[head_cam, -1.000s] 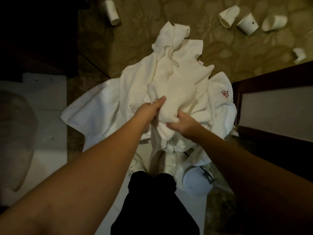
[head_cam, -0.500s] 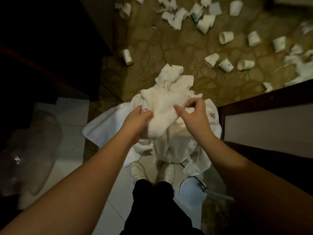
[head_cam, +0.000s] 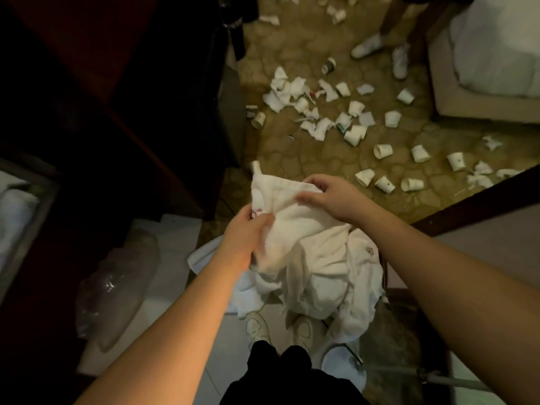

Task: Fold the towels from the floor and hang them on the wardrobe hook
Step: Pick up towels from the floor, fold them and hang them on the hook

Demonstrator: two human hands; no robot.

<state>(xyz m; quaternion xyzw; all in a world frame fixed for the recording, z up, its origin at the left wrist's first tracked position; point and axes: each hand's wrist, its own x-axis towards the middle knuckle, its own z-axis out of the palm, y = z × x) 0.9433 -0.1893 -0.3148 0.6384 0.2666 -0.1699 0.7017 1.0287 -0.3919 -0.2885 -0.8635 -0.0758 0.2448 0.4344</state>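
Two hands are being used — left hand [head_cam: 248, 232] gripping, right hand [head_cam: 330, 197] pinching the white terry towel [head_cam: 295, 217] — edge being spread for folding.

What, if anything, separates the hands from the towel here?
Nothing visible. The left hand grips the towel at its near edge and the right hand pinches its top edge. The wardrobe hook is not in view.
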